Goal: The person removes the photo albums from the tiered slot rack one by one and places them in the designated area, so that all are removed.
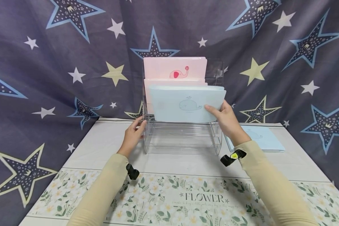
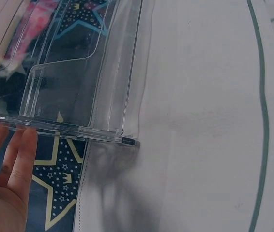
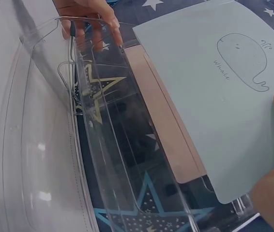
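My right hand (image 1: 228,121) pinches the right edge of light blue notebooks (image 1: 169,105) with a whale drawing, thumb on the front cover. They stand nearly upright at the clear acrylic rack (image 1: 183,149), in front of its lower tiers. Behind them, pink notebooks (image 1: 158,67), the rear one with an elephant drawing, stand in the upper tiers. My left hand (image 1: 132,136) touches the rack's left side, its fingertips (image 2: 29,137) against the clear panel. In the right wrist view the blue cover (image 3: 195,87) shows the word "Whale" and overlaps a pink notebook (image 3: 163,121).
More light blue notebooks (image 1: 266,141) lie flat on the table right of the rack, partly behind my right forearm. A white table cover (image 1: 82,157) with a floral band spreads in front. A dark star-patterned curtain (image 1: 96,75) hangs close behind the rack.
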Tool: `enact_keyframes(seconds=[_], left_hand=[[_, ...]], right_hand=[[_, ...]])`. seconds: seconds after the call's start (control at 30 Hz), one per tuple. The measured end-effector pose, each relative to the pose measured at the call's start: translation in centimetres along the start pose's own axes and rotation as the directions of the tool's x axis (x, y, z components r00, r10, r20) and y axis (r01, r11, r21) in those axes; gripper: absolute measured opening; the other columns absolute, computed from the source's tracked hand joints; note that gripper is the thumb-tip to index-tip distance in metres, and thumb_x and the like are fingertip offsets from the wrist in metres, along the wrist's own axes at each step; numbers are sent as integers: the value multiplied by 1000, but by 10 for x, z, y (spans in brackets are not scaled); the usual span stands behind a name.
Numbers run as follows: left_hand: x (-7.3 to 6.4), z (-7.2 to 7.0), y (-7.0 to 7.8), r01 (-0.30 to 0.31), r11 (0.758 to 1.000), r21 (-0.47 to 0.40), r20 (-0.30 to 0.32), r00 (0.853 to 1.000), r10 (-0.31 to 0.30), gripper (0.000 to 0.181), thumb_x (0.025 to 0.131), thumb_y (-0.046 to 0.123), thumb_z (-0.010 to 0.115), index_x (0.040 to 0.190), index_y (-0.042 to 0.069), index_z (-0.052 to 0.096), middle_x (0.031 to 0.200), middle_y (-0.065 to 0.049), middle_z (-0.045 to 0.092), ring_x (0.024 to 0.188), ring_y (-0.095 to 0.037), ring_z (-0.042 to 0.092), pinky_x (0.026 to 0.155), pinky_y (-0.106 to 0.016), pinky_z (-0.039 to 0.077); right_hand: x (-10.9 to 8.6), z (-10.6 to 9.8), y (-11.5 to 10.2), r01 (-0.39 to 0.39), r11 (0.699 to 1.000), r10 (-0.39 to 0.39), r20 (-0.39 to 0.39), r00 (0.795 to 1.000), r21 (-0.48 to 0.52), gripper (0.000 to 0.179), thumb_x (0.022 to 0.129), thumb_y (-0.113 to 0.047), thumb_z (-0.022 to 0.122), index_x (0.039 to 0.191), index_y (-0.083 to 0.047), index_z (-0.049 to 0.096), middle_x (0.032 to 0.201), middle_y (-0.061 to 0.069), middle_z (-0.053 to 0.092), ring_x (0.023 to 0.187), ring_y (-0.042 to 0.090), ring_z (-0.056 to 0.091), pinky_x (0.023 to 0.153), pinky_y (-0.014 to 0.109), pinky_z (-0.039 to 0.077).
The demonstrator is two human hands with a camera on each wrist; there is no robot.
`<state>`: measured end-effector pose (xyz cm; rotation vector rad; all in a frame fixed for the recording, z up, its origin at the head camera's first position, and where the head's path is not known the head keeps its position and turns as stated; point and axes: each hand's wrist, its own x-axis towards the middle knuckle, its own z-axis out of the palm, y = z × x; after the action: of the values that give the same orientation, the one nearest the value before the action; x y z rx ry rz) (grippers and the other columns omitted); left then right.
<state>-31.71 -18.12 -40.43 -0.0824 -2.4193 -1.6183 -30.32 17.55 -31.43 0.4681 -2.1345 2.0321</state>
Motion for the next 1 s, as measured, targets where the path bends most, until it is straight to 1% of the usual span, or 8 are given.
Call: enact_keyframes(seconds=[0.3, 0.47, 0.57, 0.6, 0.7, 0.77, 0.83, 1.0], left_hand=[[1, -1, -1, -11, 1000, -1, -8, 1000, 11, 56, 103, 48, 54, 150, 20, 48, 131, -15, 58, 109, -32, 61, 80, -38, 62], [2, -1, -4, -21, 1000, 8, -17, 1000, 21, 55, 102, 48, 54, 149, 20, 49, 130, -14, 59, 109, -31, 63, 80, -37, 62], [1, -1, -5, -17, 1000, 1, -16, 1000, 17, 54, 102, 48, 55, 149, 21, 49, 130, -14, 59, 108, -31, 62, 80, -38, 62], [1, -1, -5, -14, 1000, -2, -18, 1000, 14, 54, 102, 48, 55, 149, 21, 50, 129, -14, 59, 108, -31, 62, 80, -38, 62], [0, -1, -5, -7, 1000, -6, -16, 1000, 7, 55, 102, 48, 55, 149, 20, 49, 130, -15, 59, 108, -31, 62, 81, -38, 62], [0, -1, -6, -4, 1000, -7, -19, 1000, 4, 55, 102, 48, 55, 149, 20, 49, 130, -15, 59, 108, -31, 61, 81, -38, 62], [0, -1, -5, -3, 1000, -1, -19, 1000, 3, 55, 102, 49, 55, 150, 21, 49, 131, -15, 58, 108, -31, 61, 81, -38, 62], [0, -1, -3, -2, 1000, 0, -16, 1000, 2, 54, 102, 49, 55, 149, 23, 50, 130, -13, 58, 108, -30, 62, 81, -38, 62]], right_hand=[[-12, -23, -7, 33, 998, -33, -9, 999, -47, 51, 99, -25, 68, 143, -13, 46, 141, 9, 55, 131, 25, 51, 114, 50, 37], [-23, -42, -11, 54, 996, -55, -15, 998, -66, 51, 99, -24, 67, 145, -14, 47, 140, 7, 57, 129, 24, 53, 113, 57, 36], [-31, -55, -13, 47, 995, -50, -34, 998, -86, 50, 99, -23, 67, 144, -15, 48, 137, 4, 58, 126, 20, 55, 112, 59, 35], [-34, -60, -14, 42, 994, -46, -40, 998, -98, 50, 99, -23, 67, 144, -15, 49, 136, 3, 59, 124, 18, 56, 111, 58, 37], [-43, -74, -16, 38, 992, -45, -55, 997, -118, 48, 100, -22, 66, 143, -14, 49, 131, -1, 61, 118, 14, 58, 105, 40, 45], [-49, -84, -16, 47, 995, -52, -63, 997, -88, 45, 99, -17, 66, 142, -14, 51, 128, -3, 63, 116, 12, 58, 97, 28, 47], [-55, -95, -16, 73, 996, -76, -65, 995, -50, 42, 99, -12, 65, 140, -13, 53, 124, -5, 65, 113, 10, 59, 88, 19, 49], [-73, -125, -13, 116, 990, -109, -92, 990, 81, 35, 99, 0, 61, 130, -13, 58, 117, -5, 68, 108, 7, 61, 86, 14, 50]])
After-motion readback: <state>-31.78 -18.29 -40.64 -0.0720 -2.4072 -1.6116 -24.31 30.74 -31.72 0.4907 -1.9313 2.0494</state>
